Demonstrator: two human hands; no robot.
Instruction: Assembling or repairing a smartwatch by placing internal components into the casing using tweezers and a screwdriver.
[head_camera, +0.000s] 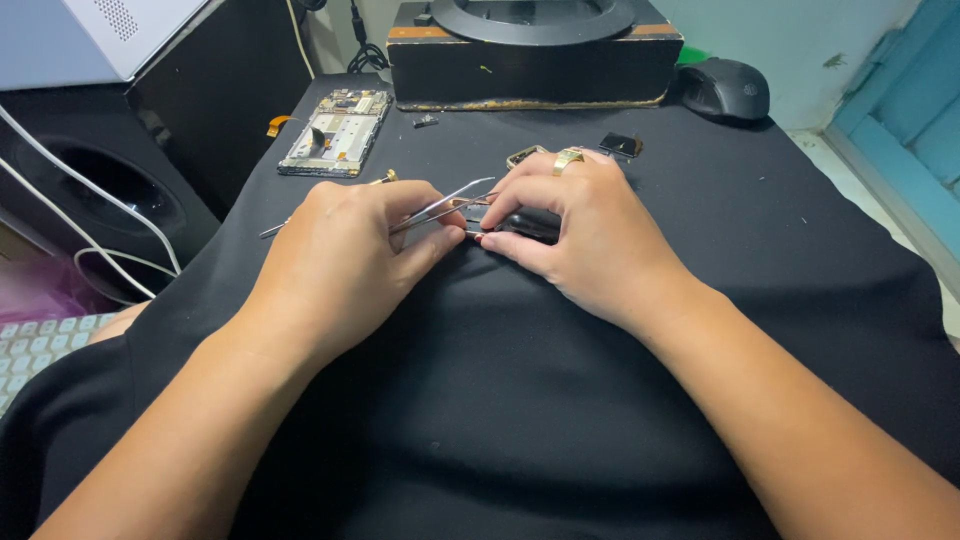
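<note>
My left hand (345, 255) grips a pair of silver tweezers (452, 197), whose tips point right toward my right hand. My right hand (580, 235), with a gold ring on one finger, pinches a small dark part (530, 224) against the black cloth (500, 400). The tweezer tips meet the part between my fingertips. What exactly the tips touch is hidden by my fingers.
An opened phone body with bare circuit boards (335, 132) lies at the back left. A black box-shaped stand (535, 65) sits at the back centre, a dark mouse (725, 88) to its right. Small loose parts (622, 145) lie near it. A speaker (100, 185) and keyboard (40, 345) are at left.
</note>
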